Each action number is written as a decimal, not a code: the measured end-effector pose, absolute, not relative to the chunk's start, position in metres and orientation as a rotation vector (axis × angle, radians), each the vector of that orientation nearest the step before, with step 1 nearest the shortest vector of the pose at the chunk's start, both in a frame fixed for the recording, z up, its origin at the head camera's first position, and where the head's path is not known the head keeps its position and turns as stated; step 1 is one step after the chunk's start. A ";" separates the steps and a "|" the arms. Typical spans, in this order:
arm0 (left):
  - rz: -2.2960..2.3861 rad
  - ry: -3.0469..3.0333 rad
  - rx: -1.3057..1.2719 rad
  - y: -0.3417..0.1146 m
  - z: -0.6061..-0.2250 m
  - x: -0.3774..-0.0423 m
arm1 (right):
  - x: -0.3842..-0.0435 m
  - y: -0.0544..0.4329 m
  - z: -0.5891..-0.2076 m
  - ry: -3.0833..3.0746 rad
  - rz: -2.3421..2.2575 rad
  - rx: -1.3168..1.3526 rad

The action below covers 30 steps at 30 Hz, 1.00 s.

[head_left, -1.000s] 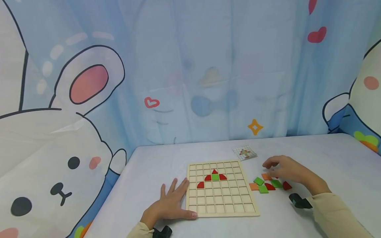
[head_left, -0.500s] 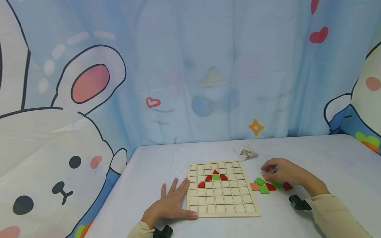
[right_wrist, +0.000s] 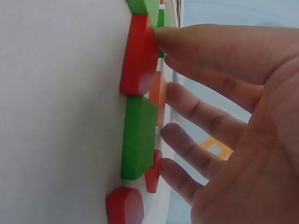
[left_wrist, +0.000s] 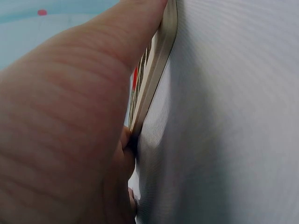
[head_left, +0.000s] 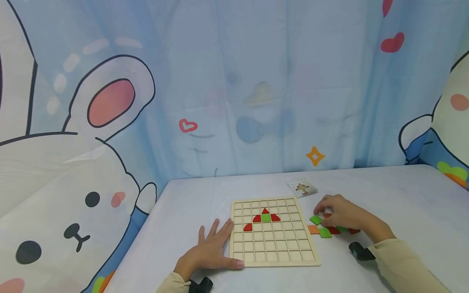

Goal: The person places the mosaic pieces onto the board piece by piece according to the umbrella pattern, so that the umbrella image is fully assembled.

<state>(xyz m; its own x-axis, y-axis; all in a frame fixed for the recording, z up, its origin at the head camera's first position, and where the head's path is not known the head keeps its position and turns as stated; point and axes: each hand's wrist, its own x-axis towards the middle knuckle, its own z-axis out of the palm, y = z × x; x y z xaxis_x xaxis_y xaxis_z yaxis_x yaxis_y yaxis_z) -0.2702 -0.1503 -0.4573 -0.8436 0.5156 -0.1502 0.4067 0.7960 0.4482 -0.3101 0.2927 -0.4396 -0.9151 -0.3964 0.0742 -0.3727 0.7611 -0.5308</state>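
My left hand [head_left: 207, 253] lies spread at the left side of a wooden grid board [head_left: 277, 246], its fingertips at the edge and its thumb on the near left corner. Several red pieces [head_left: 257, 218] and a green square [head_left: 265, 217] sit in the board's upper cells. Right of the board, my right hand [head_left: 340, 212] has thumb and index finger at a green tile [head_left: 315, 220], seemingly pinching it. In the right wrist view the thumb meets this green tile [right_wrist: 161, 21], with the other fingers bent over the loose tiles.
Loose tiles lie under and beside the right hand: an orange one [head_left: 313, 230], a green one [head_left: 325, 233] and red ones [head_left: 354, 231]. A card with a printed grid pattern [head_left: 302, 188] lies behind the board. A blue curtain [head_left: 256, 122] hangs behind the white table.
My right hand has moved left and down from the orange tile to the green one, which has shifted slightly left and away. The left hand and board hold still.
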 end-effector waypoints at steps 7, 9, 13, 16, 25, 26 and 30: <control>0.603 2.706 0.709 -0.150 -0.453 -0.269 | -0.308 0.288 -0.441 2.927 -0.869 -0.682; 0.593 2.710 0.705 -0.149 -0.452 -0.268 | -0.308 0.286 -0.441 2.926 -0.872 -0.676; 0.561 2.721 0.687 -0.148 -0.451 -0.266 | -0.310 0.283 -0.442 2.925 -0.882 -0.667; 0.546 2.733 0.678 -0.147 -0.450 -0.266 | -0.312 0.280 -0.442 2.924 -0.891 -0.650; 0.616 2.717 0.704 -0.151 -0.462 -0.272 | -0.310 0.273 -0.436 2.936 -0.899 -0.517; 0.622 2.720 0.704 -0.152 -0.464 -0.273 | -0.309 0.272 -0.435 2.936 -0.901 -0.516; 0.637 2.724 0.693 -0.152 -0.469 -0.275 | -0.307 0.268 -0.429 2.933 -0.925 -0.540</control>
<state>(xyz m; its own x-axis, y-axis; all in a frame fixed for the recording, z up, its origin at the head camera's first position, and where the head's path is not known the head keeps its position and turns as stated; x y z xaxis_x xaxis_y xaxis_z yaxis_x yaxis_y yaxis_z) -0.2753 -0.1522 -0.4690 -0.8528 0.5038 -0.1379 0.3903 0.7901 0.4727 -0.3071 0.2682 -0.4293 -0.9399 -0.3308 0.0846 -0.3195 0.7646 -0.5598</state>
